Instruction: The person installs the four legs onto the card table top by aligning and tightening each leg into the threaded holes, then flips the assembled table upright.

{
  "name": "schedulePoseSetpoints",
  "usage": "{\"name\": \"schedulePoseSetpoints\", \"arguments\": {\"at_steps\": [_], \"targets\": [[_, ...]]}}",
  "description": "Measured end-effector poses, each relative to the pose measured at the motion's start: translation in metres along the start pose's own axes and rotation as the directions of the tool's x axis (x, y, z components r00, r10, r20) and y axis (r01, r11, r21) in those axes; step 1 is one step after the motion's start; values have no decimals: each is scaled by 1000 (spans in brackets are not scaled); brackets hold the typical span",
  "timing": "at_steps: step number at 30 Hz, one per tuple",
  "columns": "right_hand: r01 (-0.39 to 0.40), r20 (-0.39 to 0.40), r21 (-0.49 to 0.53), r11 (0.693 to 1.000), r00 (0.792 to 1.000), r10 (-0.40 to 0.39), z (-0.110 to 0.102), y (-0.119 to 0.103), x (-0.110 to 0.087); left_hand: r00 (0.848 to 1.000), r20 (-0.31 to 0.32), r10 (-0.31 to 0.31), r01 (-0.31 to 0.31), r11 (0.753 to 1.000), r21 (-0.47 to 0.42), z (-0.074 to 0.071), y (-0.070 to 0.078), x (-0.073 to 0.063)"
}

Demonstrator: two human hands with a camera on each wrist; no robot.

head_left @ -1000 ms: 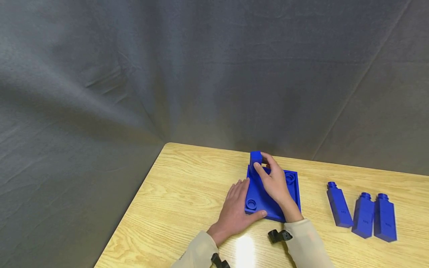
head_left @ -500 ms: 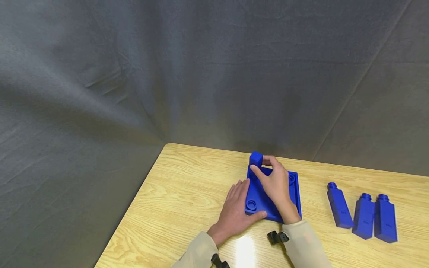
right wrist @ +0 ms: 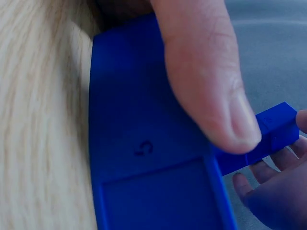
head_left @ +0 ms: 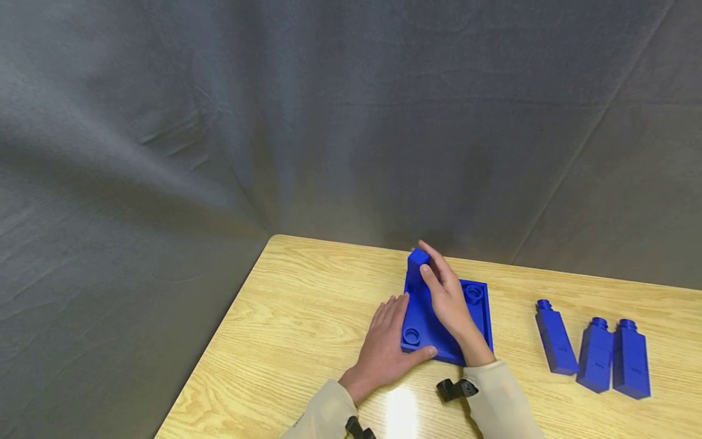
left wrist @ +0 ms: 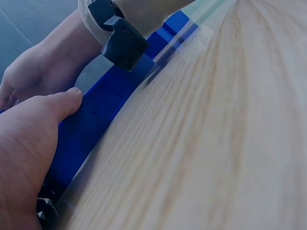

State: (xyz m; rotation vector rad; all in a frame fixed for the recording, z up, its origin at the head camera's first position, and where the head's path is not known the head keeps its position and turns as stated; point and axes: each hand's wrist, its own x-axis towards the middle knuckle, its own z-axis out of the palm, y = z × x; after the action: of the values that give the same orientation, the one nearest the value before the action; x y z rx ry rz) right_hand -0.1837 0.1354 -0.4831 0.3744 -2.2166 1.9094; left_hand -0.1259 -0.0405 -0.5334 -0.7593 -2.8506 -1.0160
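A square, shallow blue tabletop (head_left: 433, 332) lies with its rimmed side up. At its far left corner stands a blue table leg (head_left: 417, 262), upright. My right hand (head_left: 451, 305) pinches this leg, thumb on the near face and fingers behind; the right wrist view shows fingertips around the leg (right wrist: 278, 127). My left hand (head_left: 384, 341) presses against the tabletop's near left corner, fingers straight along the left side. Its thumb (left wrist: 72, 101) lies on the near wall. Round sockets show at the near left (head_left: 411, 336) and far right (head_left: 473, 294); my right arm covers the near right corner.
To the right, three more blue legs with threaded necks lie on the wooden table: one leg (head_left: 556, 338) apart, a middle leg (head_left: 595, 356) and a right leg (head_left: 631, 360) side by side. A grey curtain (head_left: 351, 122) hangs behind the table.
The leg has turned about its upright axis. My right fingers bent toward it half a second ago and now reach straighter behind it. The left hand and tabletop have stayed put.
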Motion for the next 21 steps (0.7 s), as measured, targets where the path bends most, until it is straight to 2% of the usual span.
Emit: {"name": "schedulePoseSetpoints", "arguments": {"at_steps": [2, 6, 10, 13, 15, 18, 21], "targets": [[-5, -19, -27, 1000, 1000, 5, 0, 0, 0, 1000, 2, -2, 2, 1000, -2, 0, 0, 0], [-7, -111, -86, 996, 994, -2, 1, 1, 0, 1000, 18, -16, 16, 1000, 0, 0, 0, 0], [-23, -232, -135, 991, 973, -10, 3, 2, 1, 999, 28, -27, 28, 1000, -9, 0, 0, -1], [-39, -288, -172, 984, 957, -12, 4, 0, 1, 999, 30, -28, 29, 1000, -10, -1, 0, -1], [-45, -302, -182, 982, 953, -12, 4, -1, 1, 999, 29, -28, 28, 1000, -9, -1, 0, -1], [-55, -288, -168, 984, 958, 4, 4, -3, 2, 999, 23, -26, 26, 1000, -2, -1, 0, -1], [-48, -214, -106, 993, 976, 24, 3, -4, 1, 1000, 19, -23, 23, 1000, 3, -1, 0, -1]]}}
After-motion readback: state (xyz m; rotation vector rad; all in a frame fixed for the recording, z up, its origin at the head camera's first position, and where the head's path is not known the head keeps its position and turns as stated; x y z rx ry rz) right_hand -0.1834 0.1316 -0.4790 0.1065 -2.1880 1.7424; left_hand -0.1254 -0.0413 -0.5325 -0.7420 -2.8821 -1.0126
